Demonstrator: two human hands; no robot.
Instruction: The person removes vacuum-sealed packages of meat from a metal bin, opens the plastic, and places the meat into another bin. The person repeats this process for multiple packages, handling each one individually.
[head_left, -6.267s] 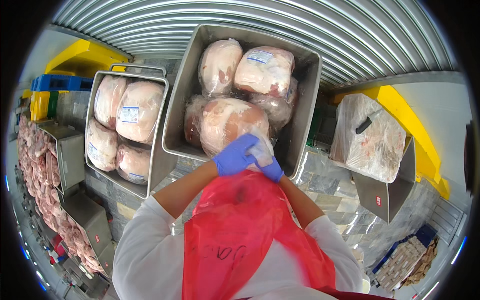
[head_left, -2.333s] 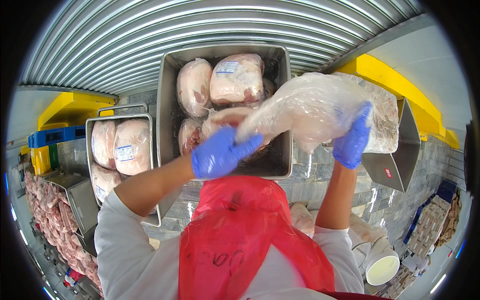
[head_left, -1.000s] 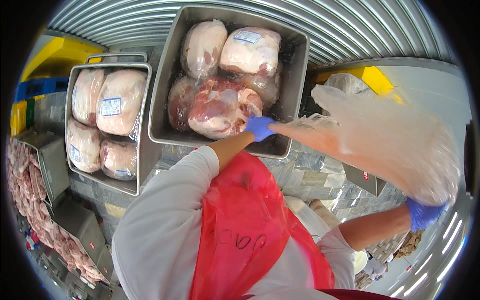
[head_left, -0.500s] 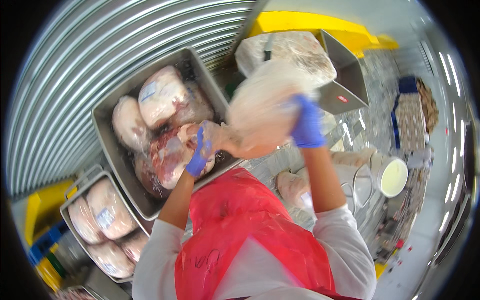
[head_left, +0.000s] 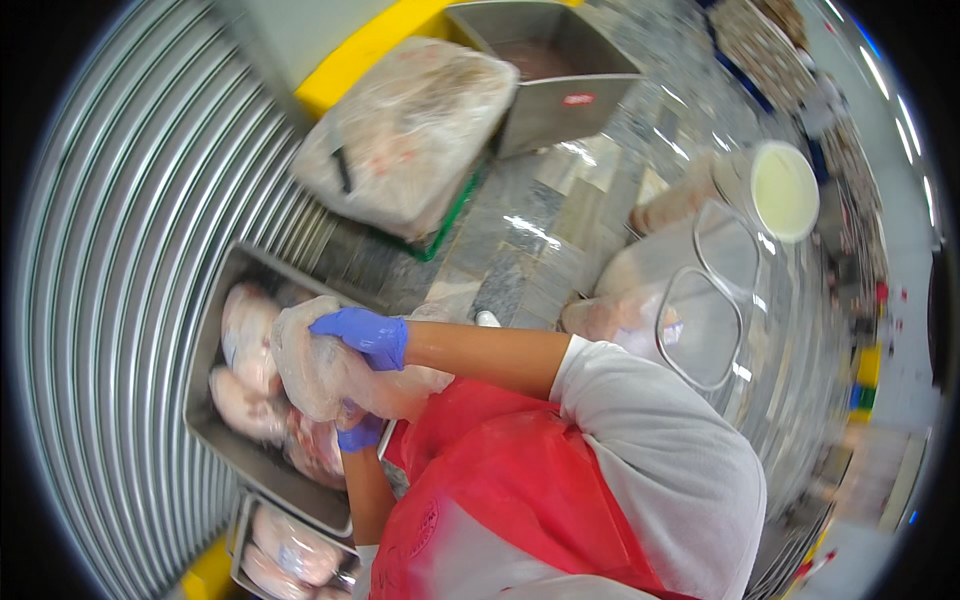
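Observation:
My right hand, in a blue glove, grips a crumpled clear plastic bag over the large steel tub. My left hand, also gloved, is below it at the bag's lower part, its fingers mostly hidden by the plastic. The tub holds several wrapped pale meat pieces and a bare red-and-white piece, partly covered by the bag and my left arm. Beside the hands is my red apron.
A plastic-covered block with a dark handle on top stands by a steel bin. A smaller tub holds wrapped meat. A ribbed metal wall is left. Clear bags and a white bucket are right.
The bag has come off the now bare meat piece, was swung out rightward, and is now bunched back over the tub. My view has swung round to the right.

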